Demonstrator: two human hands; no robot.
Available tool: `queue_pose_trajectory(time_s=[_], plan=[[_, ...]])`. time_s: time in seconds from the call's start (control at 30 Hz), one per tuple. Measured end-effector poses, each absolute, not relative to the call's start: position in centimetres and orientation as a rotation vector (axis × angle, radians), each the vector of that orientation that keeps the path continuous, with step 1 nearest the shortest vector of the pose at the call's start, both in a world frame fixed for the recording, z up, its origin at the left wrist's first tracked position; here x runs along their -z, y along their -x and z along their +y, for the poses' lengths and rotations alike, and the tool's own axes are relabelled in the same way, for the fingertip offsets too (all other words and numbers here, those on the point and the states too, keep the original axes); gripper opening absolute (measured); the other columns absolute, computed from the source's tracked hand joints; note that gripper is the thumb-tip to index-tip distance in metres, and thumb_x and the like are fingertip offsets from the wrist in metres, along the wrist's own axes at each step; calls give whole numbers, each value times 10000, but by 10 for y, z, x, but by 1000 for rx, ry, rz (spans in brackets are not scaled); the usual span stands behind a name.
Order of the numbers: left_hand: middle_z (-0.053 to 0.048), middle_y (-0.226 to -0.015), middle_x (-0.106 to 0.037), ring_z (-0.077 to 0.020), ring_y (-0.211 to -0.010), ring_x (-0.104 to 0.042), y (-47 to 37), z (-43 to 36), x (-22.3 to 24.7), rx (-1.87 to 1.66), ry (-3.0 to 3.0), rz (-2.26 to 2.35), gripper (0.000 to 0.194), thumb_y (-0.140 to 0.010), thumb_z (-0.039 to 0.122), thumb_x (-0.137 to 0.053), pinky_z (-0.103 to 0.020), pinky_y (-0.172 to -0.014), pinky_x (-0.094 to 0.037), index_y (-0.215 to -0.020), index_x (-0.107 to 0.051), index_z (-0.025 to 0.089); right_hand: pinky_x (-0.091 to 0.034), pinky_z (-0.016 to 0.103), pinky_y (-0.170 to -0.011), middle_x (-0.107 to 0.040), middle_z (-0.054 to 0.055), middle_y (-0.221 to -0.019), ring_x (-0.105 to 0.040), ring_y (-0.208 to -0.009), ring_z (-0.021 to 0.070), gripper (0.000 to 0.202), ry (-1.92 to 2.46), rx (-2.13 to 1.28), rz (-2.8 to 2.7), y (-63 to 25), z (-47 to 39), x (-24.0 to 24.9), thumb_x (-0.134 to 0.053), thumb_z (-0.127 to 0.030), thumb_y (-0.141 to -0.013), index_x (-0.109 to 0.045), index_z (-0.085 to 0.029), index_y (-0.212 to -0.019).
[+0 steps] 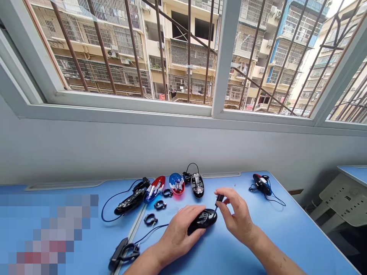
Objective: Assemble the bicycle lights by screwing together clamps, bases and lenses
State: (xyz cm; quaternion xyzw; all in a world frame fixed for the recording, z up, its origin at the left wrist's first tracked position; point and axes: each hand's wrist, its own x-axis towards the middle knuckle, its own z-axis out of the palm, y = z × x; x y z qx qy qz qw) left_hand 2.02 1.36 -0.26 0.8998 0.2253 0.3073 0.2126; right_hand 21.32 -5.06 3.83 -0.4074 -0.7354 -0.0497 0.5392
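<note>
mouse [203,219]: black, on blue desk [258,244], near its front edge. left hand [180,229] presses flat on mouse, steadying it. right hand [236,214] pinches small screwdriver [218,201] at mouse's far end. advice: hold tool upright, seated; keep mouse pinned. spare mice [174,185] lie behind mouse.

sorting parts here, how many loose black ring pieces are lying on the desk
3 clear ones: one ring below the red-and-blue shells, one ring just nearer, one ring left of the left hand. A fourth may sit by the cable at the near edge.
</note>
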Motion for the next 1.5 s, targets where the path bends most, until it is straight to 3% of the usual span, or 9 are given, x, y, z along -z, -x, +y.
queue_pose_trajectory(time_s=[0.27,0.6,0.9,1.27,1.5], plan=[[-86,-1133,-664,-254,-995,-627,-19,14,5,-873,-2484,628,441,-777,202,-604,-389,-867,-517,-1212,-527,212,-533,298,-667,-646,65,-1008,-600,-852,172,421,948,73,-1773,-213,-50,-38,-454,-29,-864,-470,-250,-1222],[-83,-1140,-663,-252,-1018,-619,-20,13,4,-872,-2475,627,436,-784,222,-610,-378,-886,-508,-1211,-525,222,-520,247,-541,-583,49,-947,-565,-782,154,372,977,108,-1683,-218,-48,-41,-543,-90,-861,-492,-271,-1181],[-85,-1159,-653,-251,-1041,-609,-19,15,6,-858,-2476,626,450,-784,212,-606,-382,-904,-500,-1224,-512,228,-548,262,-595,-643,59,-976,-610,-803,155,415,972,110,-1674,-215,-51,-44,-479,-42,-849,-455,-235,-1216],[-87,-1134,-666,-252,-1014,-619,-21,12,-1,-845,-2457,633,415,-789,227,-596,-379,-880,-513,-1200,-537,224,-519,252,-512,-577,28,-833,-556,-712,145,272,989,162,-1659,-218,-49,-48,-538,-122,-864,-528,-239,-1109],[-93,-1133,-672,-258,-1015,-629,-20,12,0,-887,-2467,639,425,-778,231,-608,-383,-890,-516,-1199,-551,226,-551,276,-566,-655,58,-939,-618,-746,151,348,987,153,-1646,-215,-51,-46,-486,-84,-856,-484,-233,-1171]])
